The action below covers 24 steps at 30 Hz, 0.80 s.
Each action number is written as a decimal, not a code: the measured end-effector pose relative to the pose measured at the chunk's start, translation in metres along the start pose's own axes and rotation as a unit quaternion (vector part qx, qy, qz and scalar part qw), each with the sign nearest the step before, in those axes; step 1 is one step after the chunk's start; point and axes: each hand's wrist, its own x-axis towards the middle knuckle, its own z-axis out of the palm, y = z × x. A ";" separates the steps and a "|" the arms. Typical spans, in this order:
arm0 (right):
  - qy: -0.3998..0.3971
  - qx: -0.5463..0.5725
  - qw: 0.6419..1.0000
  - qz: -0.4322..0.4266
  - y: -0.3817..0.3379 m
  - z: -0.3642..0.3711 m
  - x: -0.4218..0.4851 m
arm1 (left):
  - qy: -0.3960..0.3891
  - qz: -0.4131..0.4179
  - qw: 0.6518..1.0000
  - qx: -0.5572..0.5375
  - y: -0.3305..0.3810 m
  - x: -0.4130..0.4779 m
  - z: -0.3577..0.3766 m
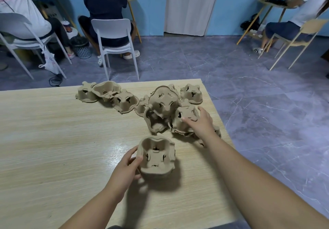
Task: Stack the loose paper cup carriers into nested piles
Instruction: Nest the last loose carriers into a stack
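While our left hand (127, 166) grips the near carrier (156, 157) by its left rim, thumb on the inner wall and fingers curled under the outside, our right hand (202, 120) reaches into the heap of carriers (163, 104) beyond it. That near carrier sits open side up on the wooden table (53, 139), apart from the heap and closer to us. Our right fingers are spread over the top of one upturned carrier (185, 120) at the right side of the heap, with the thumb pressed against its nearer face; we cannot tell whether it is lifted or resting. Left of the heap, three more carriers (106, 95) lie touching one another near the far table edge. Behind the heap, one single carrier (191, 93) stands by the far right corner of the table. Past the table, people sit on chairs (115, 38) with their backs to us
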 end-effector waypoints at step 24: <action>0.048 0.211 0.975 0.046 0.040 -0.021 -0.033 | -0.005 0.017 1.000 -0.020 -0.001 -0.002 -0.002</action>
